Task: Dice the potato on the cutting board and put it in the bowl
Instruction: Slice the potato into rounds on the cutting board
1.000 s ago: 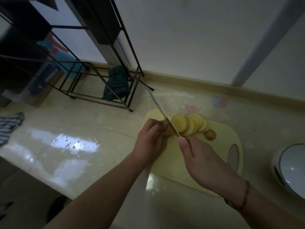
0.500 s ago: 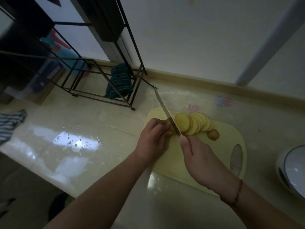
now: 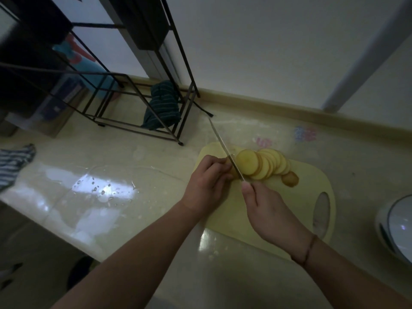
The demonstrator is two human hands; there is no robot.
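Slicing goes on: the right hand [image 3: 270, 210] grips the knife [image 3: 227, 152], and the left hand [image 3: 206, 184] curls over the potato [image 3: 231, 169] stub just left of the blade. Since a second ago little has shifted; the fan of slices [image 3: 263, 163] on the cutting board [image 3: 312, 186] looks unchanged, so dicing seems still ahead. At the frame's right edge, the bowl [image 3: 396, 228] waits on the desk [image 3: 133, 170].

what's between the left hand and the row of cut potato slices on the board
The knife blade, held by the right hand, stands between the left hand and the potato slices, seen in the head view.
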